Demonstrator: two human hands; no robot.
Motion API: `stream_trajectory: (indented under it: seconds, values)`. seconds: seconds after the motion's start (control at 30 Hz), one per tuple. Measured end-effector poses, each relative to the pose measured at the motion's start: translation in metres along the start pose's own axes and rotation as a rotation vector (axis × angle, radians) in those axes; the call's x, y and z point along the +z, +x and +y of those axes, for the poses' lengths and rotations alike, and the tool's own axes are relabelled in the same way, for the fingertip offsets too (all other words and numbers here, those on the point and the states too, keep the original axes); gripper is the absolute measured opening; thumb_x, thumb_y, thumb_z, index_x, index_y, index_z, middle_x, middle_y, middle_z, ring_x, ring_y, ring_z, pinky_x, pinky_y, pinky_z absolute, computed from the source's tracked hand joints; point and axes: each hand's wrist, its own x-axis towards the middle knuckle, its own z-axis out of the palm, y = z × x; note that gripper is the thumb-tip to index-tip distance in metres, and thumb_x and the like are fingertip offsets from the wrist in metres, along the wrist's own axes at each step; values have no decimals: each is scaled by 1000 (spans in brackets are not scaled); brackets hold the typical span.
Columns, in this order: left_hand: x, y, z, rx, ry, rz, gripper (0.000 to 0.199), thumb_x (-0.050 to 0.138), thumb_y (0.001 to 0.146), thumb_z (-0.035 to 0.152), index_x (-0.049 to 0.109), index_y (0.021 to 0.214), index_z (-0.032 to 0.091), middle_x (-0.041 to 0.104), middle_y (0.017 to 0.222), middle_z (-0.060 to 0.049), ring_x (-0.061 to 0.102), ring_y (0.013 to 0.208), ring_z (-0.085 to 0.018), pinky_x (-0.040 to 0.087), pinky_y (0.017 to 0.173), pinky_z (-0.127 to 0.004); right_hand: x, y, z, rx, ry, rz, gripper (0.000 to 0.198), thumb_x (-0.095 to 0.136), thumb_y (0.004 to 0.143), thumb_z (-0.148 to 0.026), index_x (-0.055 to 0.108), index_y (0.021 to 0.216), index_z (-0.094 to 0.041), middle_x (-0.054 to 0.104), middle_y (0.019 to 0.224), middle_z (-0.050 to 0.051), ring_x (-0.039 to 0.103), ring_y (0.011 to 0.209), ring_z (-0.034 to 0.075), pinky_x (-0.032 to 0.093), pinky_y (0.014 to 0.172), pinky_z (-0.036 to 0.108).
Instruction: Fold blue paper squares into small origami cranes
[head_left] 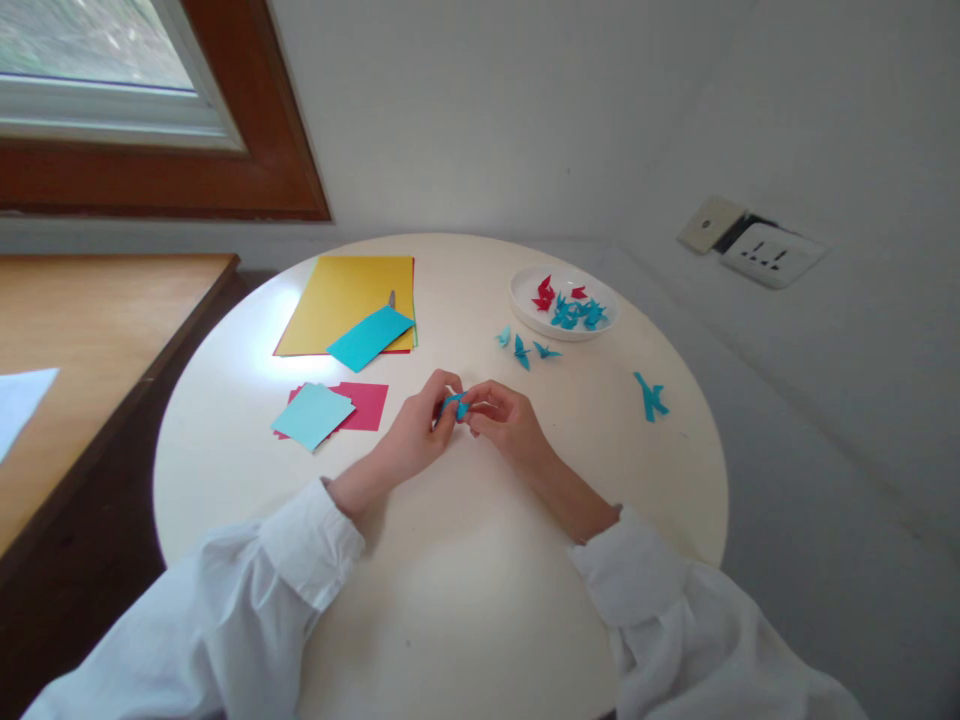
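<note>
Between my two hands, over the middle of the round table, is a small blue origami crane (460, 407), partly covered by fingers. My left hand (420, 420) pinches its left side, and my right hand (506, 418) grips its right side with thumb and fingertips. Just beyond the hands lie a few finished paper cranes (522, 351), two blue and one pale. Farther back, a white dish (526, 316) holds several red and blue folded cranes.
Yellow paper sheets (352, 285) lie at the back left under a blue paper rectangle (371, 338). Nearer are pale blue squares (313, 416) over pink paper squares (367, 406). Blue paper strips (650, 397) lie at the right. A wooden desk (112, 330) stands left of the round table (457, 600).
</note>
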Motion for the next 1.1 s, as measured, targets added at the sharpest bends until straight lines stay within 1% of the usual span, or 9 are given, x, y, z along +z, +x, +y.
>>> stream_trajectory:
  seconds: [0.17,0.23,0.3,0.37,0.43,0.57,0.77,0.93,1.1]
  values:
    - [1,1,2,-67,-183,38,7,47,85,25,41,89,22,52,64,4,50,57,-10,37,51,-20,1,1,5,-47,4,18,9,61,58,-17,64,66,-19,65,65,-2,58,61,11,46,59,25]
    - [1,2,7,-90,-252,47,10,49,85,29,44,89,21,55,65,2,55,61,-11,42,56,-22,2,1,6,-73,21,61,7,63,59,-18,64,65,-19,65,64,-2,59,61,12,48,61,27]
    - [0,3,12,-84,-279,68,14,54,82,30,48,89,20,59,70,0,59,67,-13,45,60,-24,2,1,6,-91,36,116,6,64,59,-19,63,64,-19,65,63,-2,59,59,12,49,60,27]
    - [1,3,14,-58,-270,109,15,60,78,27,52,87,19,61,76,-2,61,71,-14,47,63,-24,2,2,6,-109,45,163,5,63,59,-18,63,64,-19,65,63,-2,58,57,12,49,60,27]
    - [1,3,14,-41,-239,144,12,61,75,24,56,83,17,62,79,-3,61,73,-14,48,64,-25,2,2,5,-125,41,187,5,62,59,-17,63,64,-18,64,62,-2,57,55,11,49,58,27]
    - [2,2,11,-50,-166,174,4,58,76,20,60,77,16,64,73,-4,60,70,-15,47,63,-26,2,2,5,-129,14,176,4,62,61,-18,63,65,-18,62,60,-1,56,54,10,49,56,26]
    - [0,2,10,-61,-97,229,6,56,77,20,61,74,17,64,69,-3,58,63,-14,44,57,-24,2,2,8,-118,45,140,8,66,62,-23,64,68,-18,64,65,-1,54,53,9,47,53,24]
    - [1,2,7,-64,-150,215,8,56,78,23,60,75,16,66,74,-4,62,69,-15,47,63,-26,2,5,11,-120,68,173,9,67,62,-25,64,67,-18,64,64,-1,55,53,10,48,53,25]
    - [4,2,7,-83,-121,228,8,54,79,23,57,76,17,65,73,-4,61,69,-15,46,62,-27,4,5,11,-137,28,209,9,65,64,-26,63,65,-18,63,61,-1,54,52,10,45,49,24]
